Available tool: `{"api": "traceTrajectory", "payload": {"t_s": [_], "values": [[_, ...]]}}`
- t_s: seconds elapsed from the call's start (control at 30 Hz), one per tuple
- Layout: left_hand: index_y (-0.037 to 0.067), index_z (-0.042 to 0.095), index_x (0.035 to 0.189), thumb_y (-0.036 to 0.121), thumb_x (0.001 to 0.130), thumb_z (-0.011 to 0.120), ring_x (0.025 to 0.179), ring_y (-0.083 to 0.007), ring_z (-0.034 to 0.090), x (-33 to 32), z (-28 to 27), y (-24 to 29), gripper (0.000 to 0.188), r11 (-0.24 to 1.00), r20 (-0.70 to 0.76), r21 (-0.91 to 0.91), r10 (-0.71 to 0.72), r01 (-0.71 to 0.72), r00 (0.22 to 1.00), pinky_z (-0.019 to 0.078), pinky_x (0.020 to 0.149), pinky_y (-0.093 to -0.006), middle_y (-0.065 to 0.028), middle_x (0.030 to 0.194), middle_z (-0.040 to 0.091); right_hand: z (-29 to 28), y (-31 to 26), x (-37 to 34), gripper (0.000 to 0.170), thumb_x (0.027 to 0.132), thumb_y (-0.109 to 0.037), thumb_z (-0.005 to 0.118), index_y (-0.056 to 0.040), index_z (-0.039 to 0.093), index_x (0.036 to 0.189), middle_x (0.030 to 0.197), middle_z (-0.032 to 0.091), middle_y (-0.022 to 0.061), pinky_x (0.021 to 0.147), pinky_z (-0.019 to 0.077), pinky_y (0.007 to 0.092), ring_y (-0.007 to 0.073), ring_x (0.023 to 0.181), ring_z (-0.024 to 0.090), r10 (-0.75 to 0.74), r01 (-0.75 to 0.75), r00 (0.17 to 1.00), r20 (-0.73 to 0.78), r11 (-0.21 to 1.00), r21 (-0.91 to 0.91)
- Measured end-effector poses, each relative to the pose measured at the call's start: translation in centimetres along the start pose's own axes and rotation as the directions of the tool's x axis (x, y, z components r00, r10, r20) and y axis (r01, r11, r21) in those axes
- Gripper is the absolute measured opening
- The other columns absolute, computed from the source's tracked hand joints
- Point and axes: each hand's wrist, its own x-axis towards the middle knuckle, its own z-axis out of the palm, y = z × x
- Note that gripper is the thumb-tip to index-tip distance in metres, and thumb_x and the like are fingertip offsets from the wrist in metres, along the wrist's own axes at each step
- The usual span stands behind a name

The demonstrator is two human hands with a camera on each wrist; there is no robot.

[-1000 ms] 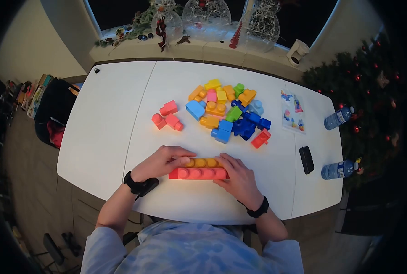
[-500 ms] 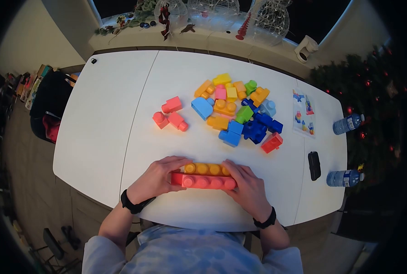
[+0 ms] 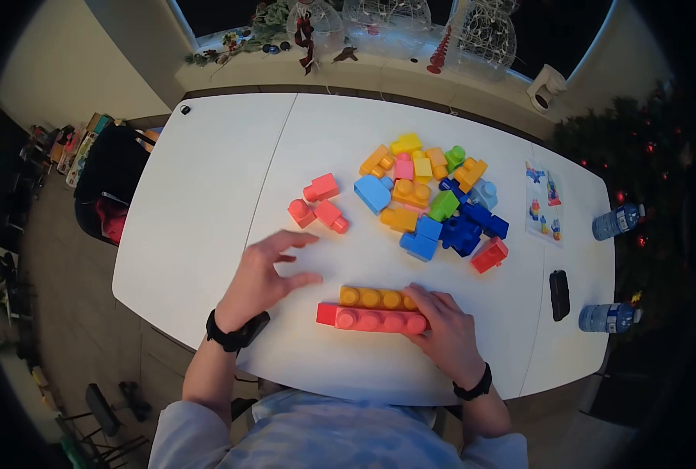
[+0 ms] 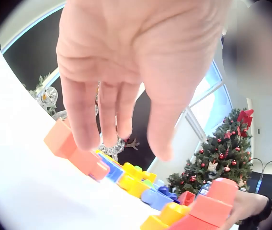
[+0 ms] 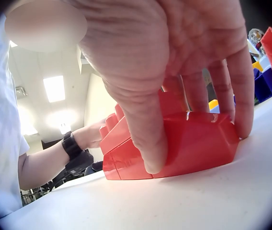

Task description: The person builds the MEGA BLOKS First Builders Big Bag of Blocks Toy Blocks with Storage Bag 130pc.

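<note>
A row of toy building blocks lies near the table's front edge, red blocks [image 3: 370,320] along the near side and yellow-orange blocks [image 3: 370,297] behind them. My right hand [image 3: 451,336] grips its right end, thumb on the red near side and fingers round the far side; the right wrist view shows that thumb [image 5: 150,139] against the red block face [image 5: 200,143]. Left of the row, my left hand [image 3: 262,275] is held over the table with fingers and thumb apart and nothing between them. Beyond its fingertips sit three loose red-pink blocks [image 3: 331,216].
A mixed pile of blue, green, yellow and pink blocks [image 3: 412,193] covers the table's middle back. On the right are a sheet with pictures [image 3: 545,203], a black case [image 3: 559,295] and two water bottles [image 3: 607,318].
My left hand has let go of the block row's left end and moved up and left, its fingers spreading. My right hand keeps hold of the right end. The head view has shifted.
</note>
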Motion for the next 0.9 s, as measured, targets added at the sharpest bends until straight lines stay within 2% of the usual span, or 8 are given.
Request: {"api": "traceTrajectory", "payload": {"t_s": [0.03,0.17,0.4,0.5,0.6,0.67,0.73,0.9], "values": [[0.007,0.067,0.131,0.018,0.077,0.09,0.105,-0.0286,0.07,0.7,-0.3,-0.7,0.059,0.998,-0.161,0.015,-0.05,0.053,0.986,0.0603,0.086,-0.0371,-0.0113,0.123,0.071,0.0,0.0,0.0,0.068,0.075,-0.02,0.085,-0.0165,0.061,0.139,0.136,0.067,0.0018,0.08,0.061,0.0355,0.0197,0.116,0.066,-0.001,0.001,1.0,-0.002,1.0,0.003],[0.004,0.069,0.125,0.016,0.079,0.09,0.106,-0.0249,0.072,3.5,-0.1,-2.2,0.052,0.967,-0.36,0.221,-0.039,0.126,0.932,0.0632,0.086,-0.0362,-0.0104,0.123,0.073,-0.1,0.0,0.1,0.068,0.075,-0.02,0.085,-0.016,0.061,0.138,0.136,0.067,0.0026,0.082,0.0608,0.0361,0.0206,0.115,0.066,-0.022,0.022,1.0,-0.006,1.0,-0.003],[0.004,0.068,0.127,0.011,0.084,0.084,0.094,-0.0248,0.076,4.0,0.8,-2.5,0.046,0.963,-0.279,0.231,-0.07,0.137,0.958,0.0633,0.086,-0.0351,-0.0113,0.111,0.076,-0.1,0.1,-0.1,0.067,0.076,-0.019,0.085,-0.0153,0.061,0.139,0.136,0.067,0.0038,0.083,0.0605,0.0364,0.022,0.116,0.066,-0.003,0.003,1.0,-0.005,1.0,0.017],[0.004,0.067,0.128,0.006,0.089,0.079,0.101,-0.0241,0.074,1.8,0.3,1.7,0.041,0.996,-0.194,0.01,-0.08,0.084,0.978,0.0625,0.09,-0.0358,-0.0106,0.114,0.075,-0.2,-0.1,0.0,0.066,0.076,-0.019,0.085,-0.0148,0.062,0.137,0.135,0.068,0.0052,0.086,0.0598,0.0377,0.024,0.114,0.067,0.012,-0.011,1.0,0.0,1.0,0.027],[0.004,0.066,0.131,0.0,0.093,0.073,0.11,-0.0225,0.07,0.0,1.4,3.8,0.039,0.992,0.033,-0.125,0.038,-0.034,0.999,0.0616,0.093,-0.0365,-0.0095,0.118,0.073,-0.4,-0.3,0.1,0.065,0.075,-0.019,0.086,-0.0144,0.063,0.136,0.134,0.069,0.0066,0.089,0.0592,0.0389,0.026,0.113,0.068,0.031,-0.031,0.999,0.017,0.999,0.036],[0.007,0.064,0.134,0.0,0.094,0.068,0.11,-0.0322,0.068,-0.9,2.1,3.8,0.04,0.976,0.159,-0.209,0.099,-0.065,0.982,0.0585,0.094,-0.0389,-0.0137,0.123,0.068,-0.3,-0.2,-0.1,0.066,0.075,-0.019,0.086,-0.0145,0.063,0.136,0.134,0.068,0.0065,0.089,0.0592,0.0389,0.026,0.113,0.067,0.038,-0.039,0.999,0.022,0.999,0.032],[0.007,0.063,0.134,0.0,0.094,0.067,0.109,-0.0333,0.068,-1.3,2.4,3.7,0.041,0.981,0.189,-0.183,0.095,-0.06,0.977,0.0579,0.094,-0.0392,-0.0135,0.124,0.068,0.0,0.1,-0.2,0.069,0.077,-0.022,0.085,-0.0173,0.059,0.141,0.14,0.065,0.0015,0.075,0.0603,0.0369,0.0193,0.118,0.065,0.013,-0.013,1.0,0.022,1.0,-0.005],[0.01,0.06,0.139,0.006,0.093,0.071,0.113,-0.0354,0.067,-2.1,2.9,3.5,0.047,0.986,0.243,-0.146,0.11,-0.076,0.964,0.0573,0.095,-0.0412,-0.0131,0.129,0.064,0.0,0.1,-0.2,0.07,0.077,-0.022,0.085,-0.0175,0.059,0.142,0.14,0.065,0.001,0.075,0.0602,0.0373,0.0191,0.118,0.064,0.015,-0.015,1.0,0.026,1.0,-0.002]]}}
